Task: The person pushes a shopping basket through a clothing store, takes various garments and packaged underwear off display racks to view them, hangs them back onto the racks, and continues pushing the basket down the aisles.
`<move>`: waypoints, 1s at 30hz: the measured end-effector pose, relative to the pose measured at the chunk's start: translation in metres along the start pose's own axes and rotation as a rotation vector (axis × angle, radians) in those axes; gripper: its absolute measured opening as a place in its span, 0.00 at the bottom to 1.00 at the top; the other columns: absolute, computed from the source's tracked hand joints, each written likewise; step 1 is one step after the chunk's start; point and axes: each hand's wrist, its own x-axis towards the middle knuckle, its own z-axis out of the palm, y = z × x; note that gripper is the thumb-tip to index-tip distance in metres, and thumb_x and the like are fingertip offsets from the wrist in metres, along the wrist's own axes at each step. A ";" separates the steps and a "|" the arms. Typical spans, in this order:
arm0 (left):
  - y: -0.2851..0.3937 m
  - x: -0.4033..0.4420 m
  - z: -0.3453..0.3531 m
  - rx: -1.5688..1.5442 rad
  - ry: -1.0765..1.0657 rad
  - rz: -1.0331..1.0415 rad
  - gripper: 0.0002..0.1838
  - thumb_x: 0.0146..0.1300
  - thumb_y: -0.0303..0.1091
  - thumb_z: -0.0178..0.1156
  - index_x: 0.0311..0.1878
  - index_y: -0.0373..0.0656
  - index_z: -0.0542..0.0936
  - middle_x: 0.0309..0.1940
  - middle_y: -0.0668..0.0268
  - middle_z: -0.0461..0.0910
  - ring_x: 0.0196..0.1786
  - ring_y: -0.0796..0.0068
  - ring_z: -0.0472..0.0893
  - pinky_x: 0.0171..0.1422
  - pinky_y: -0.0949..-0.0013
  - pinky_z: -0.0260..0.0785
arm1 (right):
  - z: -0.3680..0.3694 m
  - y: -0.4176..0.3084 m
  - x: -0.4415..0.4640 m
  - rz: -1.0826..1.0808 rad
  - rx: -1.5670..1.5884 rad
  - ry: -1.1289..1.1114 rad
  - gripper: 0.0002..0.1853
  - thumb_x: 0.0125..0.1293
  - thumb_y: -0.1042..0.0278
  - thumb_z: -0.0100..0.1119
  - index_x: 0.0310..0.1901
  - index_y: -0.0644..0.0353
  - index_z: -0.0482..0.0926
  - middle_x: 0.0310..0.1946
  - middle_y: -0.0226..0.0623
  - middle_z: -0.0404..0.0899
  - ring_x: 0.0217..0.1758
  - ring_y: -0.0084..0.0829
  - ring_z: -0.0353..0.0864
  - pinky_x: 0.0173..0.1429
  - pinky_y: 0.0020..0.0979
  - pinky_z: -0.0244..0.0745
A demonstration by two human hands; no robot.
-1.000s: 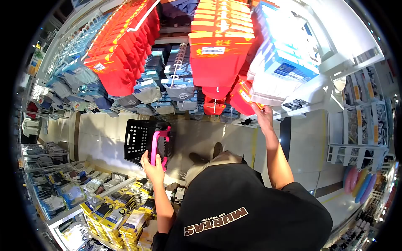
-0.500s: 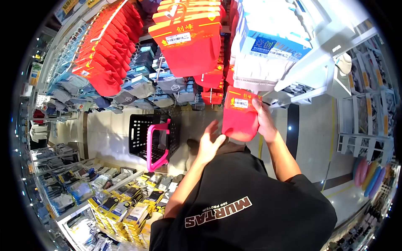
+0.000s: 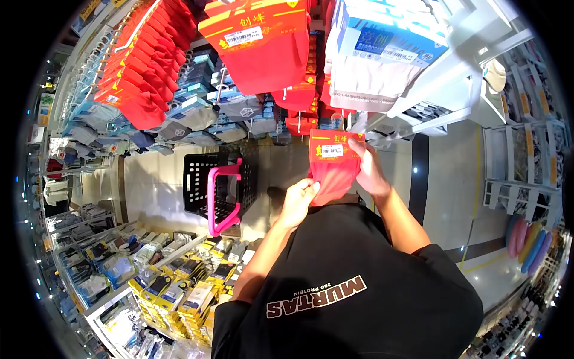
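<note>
A pack of red underwear (image 3: 332, 169) with a printed red header card and a white barcode label is held in front of my chest. My right hand (image 3: 369, 170) grips its right edge, thumb on the front near the card. At the lower left corner, my left hand (image 3: 298, 202) pinches the red fabric, which shows creases. Above it hang more red packs (image 3: 260, 63) and a white garment pack with a blue card (image 3: 382, 60) on the display hooks.
A black shopping basket (image 3: 200, 182) with a pink handle stands on the floor to the left. Below it is a bin of yellow-carded packs (image 3: 191, 299). White shelving (image 3: 520, 161) and colourful rings (image 3: 529, 248) are at the right.
My left hand has closed from open onto the pack's lower left corner. The pack has shifted slightly left and nearer my chest, and its fabric is now creased.
</note>
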 end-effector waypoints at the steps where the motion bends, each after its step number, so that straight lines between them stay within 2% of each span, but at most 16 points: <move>1: -0.007 -0.002 -0.006 0.067 -0.008 0.005 0.10 0.76 0.35 0.61 0.39 0.40 0.82 0.34 0.75 0.80 0.36 0.87 0.74 0.44 0.76 0.68 | -0.002 0.005 0.002 0.066 0.110 0.011 0.18 0.78 0.62 0.55 0.61 0.65 0.79 0.56 0.34 0.83 0.59 0.28 0.82 0.66 0.34 0.73; 2: -0.018 -0.001 -0.016 0.131 -0.016 0.010 0.11 0.76 0.35 0.61 0.37 0.40 0.81 0.31 0.76 0.78 0.35 0.87 0.71 0.42 0.76 0.65 | -0.003 0.011 0.003 0.097 0.184 0.024 0.18 0.77 0.64 0.56 0.61 0.65 0.79 0.57 0.36 0.83 0.59 0.28 0.81 0.67 0.34 0.72; 3: -0.026 -0.004 -0.023 0.192 -0.021 0.013 0.11 0.76 0.36 0.62 0.36 0.41 0.81 0.29 0.77 0.76 0.33 0.88 0.69 0.39 0.77 0.63 | -0.017 0.038 0.007 -0.115 0.029 0.012 0.18 0.76 0.64 0.56 0.62 0.65 0.78 0.56 0.37 0.83 0.59 0.29 0.82 0.67 0.34 0.71; 4: -0.021 -0.007 -0.021 0.198 0.025 -0.042 0.14 0.75 0.37 0.63 0.32 0.42 0.79 0.26 0.79 0.70 0.30 0.88 0.62 0.35 0.76 0.55 | -0.042 0.083 0.012 -0.325 -0.127 -0.003 0.19 0.76 0.64 0.57 0.62 0.65 0.78 0.56 0.37 0.84 0.59 0.29 0.82 0.67 0.34 0.71; 6: -0.020 -0.007 -0.017 0.079 0.085 -0.017 0.11 0.72 0.33 0.66 0.34 0.40 0.79 0.29 0.76 0.78 0.32 0.89 0.71 0.39 0.77 0.65 | -0.049 0.100 0.013 -0.352 -0.178 -0.002 0.20 0.74 0.62 0.60 0.61 0.65 0.78 0.53 0.37 0.84 0.57 0.29 0.82 0.66 0.35 0.72; 9: -0.012 -0.007 -0.015 -0.002 0.089 0.056 0.08 0.70 0.30 0.68 0.37 0.38 0.80 0.34 0.71 0.83 0.35 0.88 0.77 0.44 0.76 0.71 | -0.003 0.040 0.009 0.197 0.134 0.068 0.20 0.72 0.58 0.65 0.58 0.64 0.80 0.49 0.37 0.84 0.54 0.31 0.83 0.60 0.36 0.76; 10: -0.013 -0.007 -0.017 -0.004 0.082 0.082 0.07 0.69 0.29 0.69 0.37 0.38 0.80 0.35 0.70 0.84 0.36 0.87 0.78 0.46 0.76 0.72 | -0.004 0.042 0.010 0.191 0.115 0.089 0.19 0.72 0.57 0.65 0.55 0.63 0.81 0.49 0.37 0.84 0.53 0.31 0.83 0.56 0.36 0.78; 13: -0.015 -0.004 -0.024 0.012 0.036 0.066 0.07 0.69 0.29 0.69 0.37 0.39 0.80 0.34 0.70 0.84 0.34 0.87 0.77 0.42 0.78 0.70 | -0.003 0.036 0.013 0.137 0.017 0.062 0.18 0.73 0.59 0.63 0.55 0.63 0.81 0.50 0.36 0.84 0.54 0.30 0.83 0.58 0.34 0.77; 16: -0.010 0.001 -0.007 -0.018 0.078 0.073 0.07 0.69 0.29 0.69 0.36 0.40 0.80 0.30 0.72 0.82 0.32 0.89 0.75 0.39 0.79 0.68 | -0.022 0.044 0.020 -0.046 -0.145 0.011 0.16 0.75 0.62 0.60 0.57 0.64 0.80 0.51 0.36 0.85 0.54 0.28 0.83 0.59 0.33 0.76; 19: -0.036 0.017 -0.016 0.172 0.086 0.146 0.09 0.70 0.31 0.68 0.36 0.38 0.81 0.27 0.74 0.80 0.30 0.90 0.72 0.36 0.80 0.65 | -0.017 0.025 0.018 -0.047 -0.141 0.021 0.17 0.77 0.64 0.58 0.60 0.64 0.78 0.53 0.36 0.85 0.54 0.28 0.83 0.60 0.32 0.75; 20: -0.037 0.017 -0.015 0.244 0.087 0.142 0.11 0.72 0.33 0.66 0.38 0.34 0.82 0.28 0.72 0.81 0.31 0.89 0.73 0.37 0.79 0.67 | -0.013 0.020 0.018 -0.063 -0.021 -0.033 0.18 0.77 0.61 0.59 0.60 0.64 0.77 0.54 0.36 0.84 0.54 0.27 0.83 0.60 0.33 0.75; 23: -0.020 0.015 -0.003 0.154 0.098 0.138 0.13 0.70 0.34 0.67 0.43 0.29 0.83 0.33 0.64 0.86 0.37 0.83 0.80 0.43 0.73 0.73 | -0.021 0.012 0.018 -0.110 -0.086 0.072 0.20 0.76 0.57 0.60 0.59 0.64 0.78 0.54 0.35 0.83 0.56 0.25 0.81 0.62 0.32 0.74; 26: -0.013 0.015 0.002 0.423 0.119 0.273 0.14 0.67 0.35 0.70 0.45 0.31 0.84 0.34 0.62 0.86 0.39 0.81 0.82 0.46 0.72 0.75 | -0.033 0.003 0.022 -0.129 -0.171 0.091 0.20 0.75 0.58 0.63 0.59 0.63 0.78 0.54 0.34 0.83 0.56 0.25 0.80 0.64 0.31 0.73; 29: -0.026 0.023 0.003 0.241 0.129 0.348 0.16 0.65 0.37 0.72 0.48 0.34 0.85 0.36 0.61 0.87 0.39 0.79 0.83 0.47 0.71 0.75 | -0.044 -0.003 0.028 -0.167 -0.163 0.109 0.18 0.75 0.60 0.63 0.58 0.63 0.79 0.53 0.34 0.83 0.55 0.23 0.80 0.64 0.31 0.73; 30: -0.022 0.023 0.004 0.235 0.159 0.283 0.16 0.65 0.37 0.72 0.49 0.34 0.84 0.36 0.62 0.87 0.39 0.78 0.83 0.47 0.71 0.75 | -0.047 -0.005 0.030 -0.186 -0.159 0.122 0.17 0.76 0.60 0.63 0.58 0.63 0.80 0.53 0.33 0.83 0.55 0.23 0.80 0.64 0.31 0.73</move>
